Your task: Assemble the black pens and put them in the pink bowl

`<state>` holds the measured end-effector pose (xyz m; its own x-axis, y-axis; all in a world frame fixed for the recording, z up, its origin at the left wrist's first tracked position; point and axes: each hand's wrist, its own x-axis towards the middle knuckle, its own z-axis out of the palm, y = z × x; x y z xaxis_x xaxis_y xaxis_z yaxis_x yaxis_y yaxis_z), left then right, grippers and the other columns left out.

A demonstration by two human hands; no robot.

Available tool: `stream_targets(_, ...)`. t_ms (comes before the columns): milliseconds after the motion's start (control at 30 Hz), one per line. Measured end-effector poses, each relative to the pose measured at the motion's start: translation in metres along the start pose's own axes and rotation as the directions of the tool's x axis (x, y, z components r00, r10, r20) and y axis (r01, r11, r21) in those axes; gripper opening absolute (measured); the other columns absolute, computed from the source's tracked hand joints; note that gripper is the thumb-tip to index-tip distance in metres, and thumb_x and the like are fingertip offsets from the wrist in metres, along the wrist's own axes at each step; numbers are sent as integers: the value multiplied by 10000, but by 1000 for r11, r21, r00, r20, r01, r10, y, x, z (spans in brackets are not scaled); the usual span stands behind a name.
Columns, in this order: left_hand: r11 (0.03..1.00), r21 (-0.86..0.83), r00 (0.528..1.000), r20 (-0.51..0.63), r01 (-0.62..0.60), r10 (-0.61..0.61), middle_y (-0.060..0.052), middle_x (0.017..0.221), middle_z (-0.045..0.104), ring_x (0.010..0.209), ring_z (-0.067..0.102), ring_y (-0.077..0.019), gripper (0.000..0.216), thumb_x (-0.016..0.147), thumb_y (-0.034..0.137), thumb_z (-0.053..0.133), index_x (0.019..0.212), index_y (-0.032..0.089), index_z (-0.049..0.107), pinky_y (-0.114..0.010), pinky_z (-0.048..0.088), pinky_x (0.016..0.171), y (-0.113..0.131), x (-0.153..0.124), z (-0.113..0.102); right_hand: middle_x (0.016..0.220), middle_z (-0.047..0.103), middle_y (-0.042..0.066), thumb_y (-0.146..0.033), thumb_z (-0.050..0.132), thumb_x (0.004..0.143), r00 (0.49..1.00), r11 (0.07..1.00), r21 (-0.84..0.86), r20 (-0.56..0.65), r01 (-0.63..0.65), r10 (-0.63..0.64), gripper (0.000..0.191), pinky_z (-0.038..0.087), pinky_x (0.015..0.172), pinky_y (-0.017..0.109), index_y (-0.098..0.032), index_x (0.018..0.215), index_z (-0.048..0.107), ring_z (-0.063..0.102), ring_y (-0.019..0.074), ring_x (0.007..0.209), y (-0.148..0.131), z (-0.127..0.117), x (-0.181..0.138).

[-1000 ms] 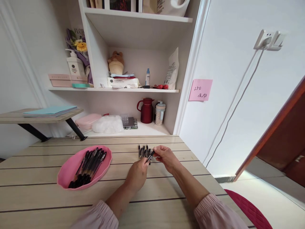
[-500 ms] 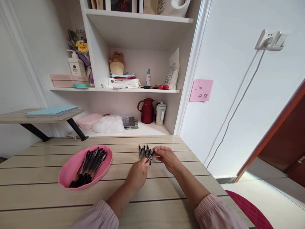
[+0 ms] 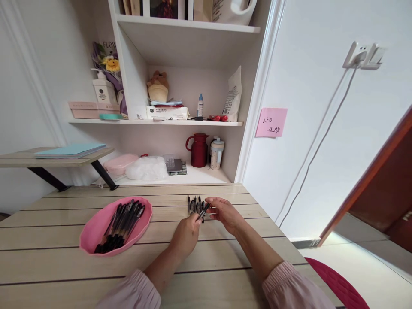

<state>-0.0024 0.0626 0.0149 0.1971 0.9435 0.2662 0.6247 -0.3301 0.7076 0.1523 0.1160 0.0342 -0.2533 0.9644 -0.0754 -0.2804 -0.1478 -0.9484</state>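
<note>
Nearby, pink tray, black pens inside

Pen end behind fingers of left hand; top-shelf books cropped by upper edge

Two hands, one pink tray

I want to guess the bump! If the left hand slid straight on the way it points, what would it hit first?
Probably the row of pens on the table just beyond the left hand, which pinches a black pen with the right hand. Depth is hard to judge.
</note>
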Motion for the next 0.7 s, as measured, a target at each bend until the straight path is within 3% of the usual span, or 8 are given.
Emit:
stream_targets(233,991,131,999,-38,5,0,5,602,530,533,455,-118,187,841,236,359,767,198,526,-209,280,517,1,-2,-4,558,566,-11,-429,740,526,997,994,-69,-7,80,-81,338,344,505,218,-154,673,610,478,92,526,4,0,1)
stream_targets(333,991,126,998,-61,36,-29,6,603,535,536,458,-118,179,836,230,373,777,199,539,-209,275,521,0,-3,-5,663,610,12,-483,671,596,996,976,-201,7,86,-87,354,385,541,230,-168,740,597,541,116,592,2,-3,5)
stream_targets(467,997,2,993,-88,79,-79,29,514,495,508,461,-117,201,832,234,362,747,190,538,-209,283,520,-6,0,-4,784,636,48,-436,530,725,960,791,-609,-183,58,-211,258,406,572,269,-198,816,570,597,170,696,-3,-12,22)
stream_targets(567,996,-26,991,-100,89,-91,34,492,495,504,469,-116,211,826,227,354,745,180,544,-207,289,519,-10,3,-4,782,637,85,-292,626,631,928,687,-727,-263,-11,-264,140,390,632,314,-197,704,555,583,240,816,0,-14,39)
stream_targets(700,995,-41,988,-117,92,-96,39,487,491,501,467,-113,217,825,242,355,732,177,539,-207,289,516,-13,4,-6,825,644,105,-108,667,482,914,618,-783,-299,-69,-276,241,375,694,339,-205,661,538,538,299,949,11,-10,55)
